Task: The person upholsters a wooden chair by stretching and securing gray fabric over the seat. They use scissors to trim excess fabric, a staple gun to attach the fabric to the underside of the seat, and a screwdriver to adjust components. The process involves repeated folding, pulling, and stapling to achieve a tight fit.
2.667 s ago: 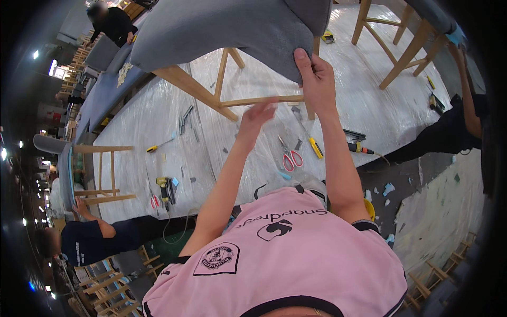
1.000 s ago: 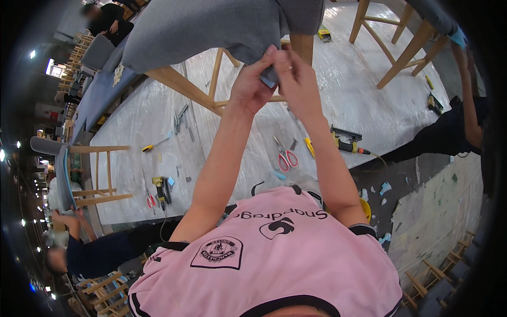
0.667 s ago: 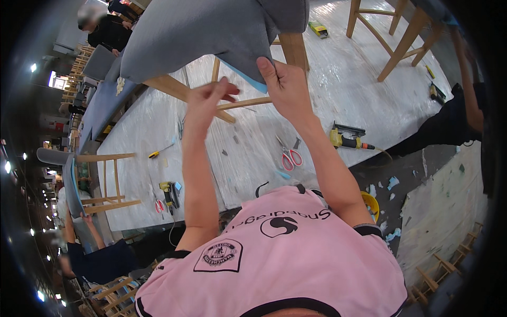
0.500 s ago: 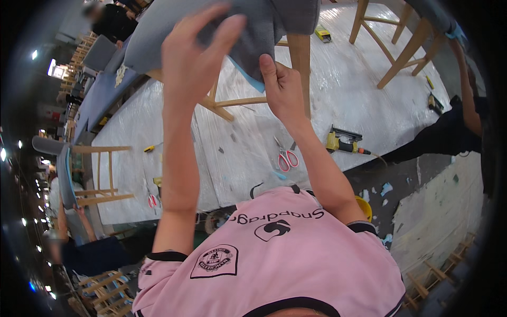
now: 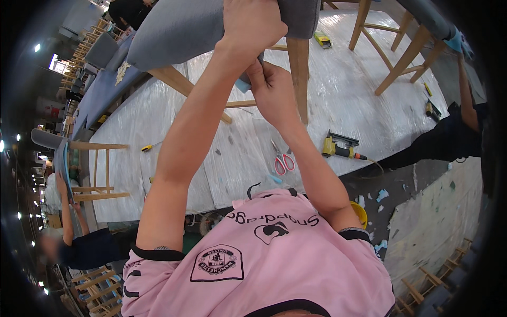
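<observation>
A grey upholstered chair [image 5: 179,37] with wooden legs is tipped over on the wrapped table before me. My right hand [image 5: 277,90] pinches the lower corner of its grey fabric [image 5: 259,66] between thumb and curled fingers. Pale blue backing [image 5: 243,85] shows at that corner. Just above, my left hand [image 5: 253,24] is curled against the same upholstery, its back turned to me; its fingertips are hidden. The left forearm crosses in front of part of the chair.
Red-handled scissors [image 5: 283,162], a yellow-and-black staple gun [image 5: 340,145] with a hose and a yellow cutter [image 5: 148,148] lie on the plastic-covered table [image 5: 211,179]. Further chairs [image 5: 391,53] stand right and left. Co-workers [image 5: 467,121] are at both sides. Blue scraps [image 5: 381,195] litter the floor.
My left hand has moved right from the chair's broad surface, going from spread fingers to a curled grip beside my right hand. The right hand, still pinching fabric, has shifted slightly left and down.
</observation>
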`<state>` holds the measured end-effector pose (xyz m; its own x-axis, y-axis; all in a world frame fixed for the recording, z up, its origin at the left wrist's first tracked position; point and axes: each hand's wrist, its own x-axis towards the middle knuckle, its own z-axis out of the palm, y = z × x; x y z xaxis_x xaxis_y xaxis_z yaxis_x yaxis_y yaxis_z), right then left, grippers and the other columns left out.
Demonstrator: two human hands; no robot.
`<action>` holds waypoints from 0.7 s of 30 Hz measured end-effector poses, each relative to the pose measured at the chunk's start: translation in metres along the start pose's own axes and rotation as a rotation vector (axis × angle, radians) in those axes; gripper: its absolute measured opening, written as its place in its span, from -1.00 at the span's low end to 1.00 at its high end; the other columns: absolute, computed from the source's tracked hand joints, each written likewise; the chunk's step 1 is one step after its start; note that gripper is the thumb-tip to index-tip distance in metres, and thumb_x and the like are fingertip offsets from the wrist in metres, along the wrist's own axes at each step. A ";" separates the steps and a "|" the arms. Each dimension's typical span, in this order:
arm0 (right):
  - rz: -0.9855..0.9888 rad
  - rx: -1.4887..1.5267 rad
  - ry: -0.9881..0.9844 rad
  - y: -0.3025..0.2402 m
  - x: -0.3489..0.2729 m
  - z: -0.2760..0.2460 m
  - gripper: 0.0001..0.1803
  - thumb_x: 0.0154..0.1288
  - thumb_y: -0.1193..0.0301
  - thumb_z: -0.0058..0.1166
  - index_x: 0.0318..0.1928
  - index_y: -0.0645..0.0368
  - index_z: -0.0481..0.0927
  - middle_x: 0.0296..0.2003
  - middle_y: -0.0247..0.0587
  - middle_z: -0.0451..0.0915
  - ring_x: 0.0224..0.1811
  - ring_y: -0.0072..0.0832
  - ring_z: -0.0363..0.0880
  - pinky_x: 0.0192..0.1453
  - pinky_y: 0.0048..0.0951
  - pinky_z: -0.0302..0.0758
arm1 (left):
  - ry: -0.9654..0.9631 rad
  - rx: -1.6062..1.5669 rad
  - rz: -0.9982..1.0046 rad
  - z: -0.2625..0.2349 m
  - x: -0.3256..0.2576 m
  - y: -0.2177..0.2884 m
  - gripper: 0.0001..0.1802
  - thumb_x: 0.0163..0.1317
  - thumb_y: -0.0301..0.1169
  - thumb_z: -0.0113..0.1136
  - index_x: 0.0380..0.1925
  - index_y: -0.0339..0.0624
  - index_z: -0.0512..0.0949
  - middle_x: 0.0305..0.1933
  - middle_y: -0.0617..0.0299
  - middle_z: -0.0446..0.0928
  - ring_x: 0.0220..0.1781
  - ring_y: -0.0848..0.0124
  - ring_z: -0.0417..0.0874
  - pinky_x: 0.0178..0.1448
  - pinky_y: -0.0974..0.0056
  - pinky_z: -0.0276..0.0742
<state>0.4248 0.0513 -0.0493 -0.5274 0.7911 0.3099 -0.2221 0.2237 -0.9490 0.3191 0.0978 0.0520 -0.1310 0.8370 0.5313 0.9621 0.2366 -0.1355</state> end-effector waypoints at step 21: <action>-0.165 -0.258 -0.068 -0.027 0.004 0.005 -0.33 0.59 0.01 0.05 -0.53 0.37 0.58 -0.70 0.07 0.49 -0.70 -0.14 0.39 -0.50 -0.15 0.31 | -0.429 -0.341 -0.201 -0.070 0.018 -0.026 -0.42 -0.02 -0.17 0.30 -0.11 -0.47 0.69 -0.07 -0.33 0.70 0.01 -0.06 0.76 0.11 0.03 0.66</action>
<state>0.4246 0.0455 -0.0224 -0.5570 0.6943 0.4558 -0.0983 0.4899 -0.8662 0.3086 0.0725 0.1237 -0.3356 0.9340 0.1230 0.9217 0.2986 0.2475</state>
